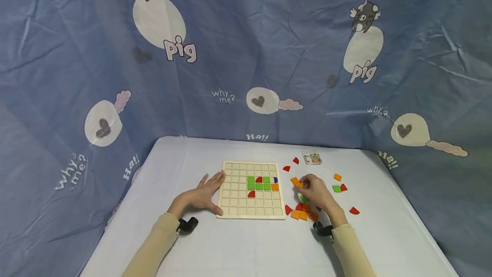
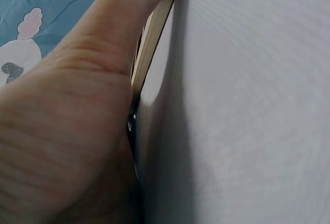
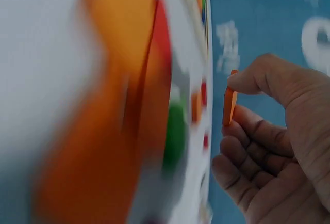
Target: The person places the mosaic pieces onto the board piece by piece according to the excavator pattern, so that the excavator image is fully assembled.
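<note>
My left hand [image 1: 201, 194] lies spread along the left side of a wooden grid board [image 1: 234, 204], fingers at its upper left edge and thumb at its lower left corner. On the board are several green squares [image 1: 251, 186], red quarter circles [image 1: 259, 180], an orange square [image 1: 274, 187] and a small blue piece [image 1: 275, 180]. Just right of the board, my right hand [image 1: 317, 190] pinches an orange square tile [image 3: 230, 100] between thumb and fingers, raised above the table in the right wrist view.
Below the right hand lies a loose heap of orange tiles [image 1: 303, 215], with red and green ones among them. More pieces are scattered farther right, including a red quarter circle [image 1: 354, 210]. A small patterned card [image 1: 311, 158] lies at the back of the white table [image 1: 246, 247].
</note>
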The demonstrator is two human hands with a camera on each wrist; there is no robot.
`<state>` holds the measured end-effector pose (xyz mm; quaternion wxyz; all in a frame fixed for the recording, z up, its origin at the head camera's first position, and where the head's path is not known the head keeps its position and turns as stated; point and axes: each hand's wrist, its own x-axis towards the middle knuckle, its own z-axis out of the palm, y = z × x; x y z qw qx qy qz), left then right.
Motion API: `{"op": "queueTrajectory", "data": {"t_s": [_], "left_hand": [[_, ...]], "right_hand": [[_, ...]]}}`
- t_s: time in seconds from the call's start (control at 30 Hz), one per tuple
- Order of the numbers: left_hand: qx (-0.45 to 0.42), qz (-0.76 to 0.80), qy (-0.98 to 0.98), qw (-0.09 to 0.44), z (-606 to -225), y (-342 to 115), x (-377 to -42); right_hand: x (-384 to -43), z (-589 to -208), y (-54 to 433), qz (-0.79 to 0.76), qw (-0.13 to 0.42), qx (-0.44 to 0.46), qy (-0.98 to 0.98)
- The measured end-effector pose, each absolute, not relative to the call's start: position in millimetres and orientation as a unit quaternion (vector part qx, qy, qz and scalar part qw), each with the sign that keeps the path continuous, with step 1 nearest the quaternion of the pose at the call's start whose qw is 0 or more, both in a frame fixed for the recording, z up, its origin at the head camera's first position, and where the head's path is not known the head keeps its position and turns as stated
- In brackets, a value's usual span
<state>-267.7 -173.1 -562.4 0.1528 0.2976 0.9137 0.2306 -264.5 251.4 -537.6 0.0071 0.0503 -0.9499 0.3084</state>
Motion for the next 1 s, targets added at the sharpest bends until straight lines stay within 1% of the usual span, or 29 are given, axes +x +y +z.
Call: {"op": "queueTrajectory", "data": {"t_s": [0.23,0.33,0.47,0.67,1.0], "left_hand": [[0.29,0.226,0.916,0.158,-561.4,-173.2,-269.0],[0.288,0.221,0.918,0.159,-562.0,-173.0,-269.6],[0.289,0.214,0.92,0.156,-562.8,-173.0,-269.5],[0.291,0.222,0.918,0.154,-562.5,-173.0,-268.1],[0.288,0.218,0.919,0.157,-563.7,-173.7,-270.0]], "right_hand": [[-261.3,-532.8,185.8,0.343,-0.031,0.183,-0.921],[-262.6,-535.5,168.0,0.33,-0.036,0.222,-0.917],[-265.1,-539.9,153.2,0.296,-0.027,0.258,-0.919],[-267.8,-544.7,146.5,0.279,-0.024,0.281,-0.918],[-267.1,-541.7,144.7,0.275,-0.04,0.283,-0.918]]}}
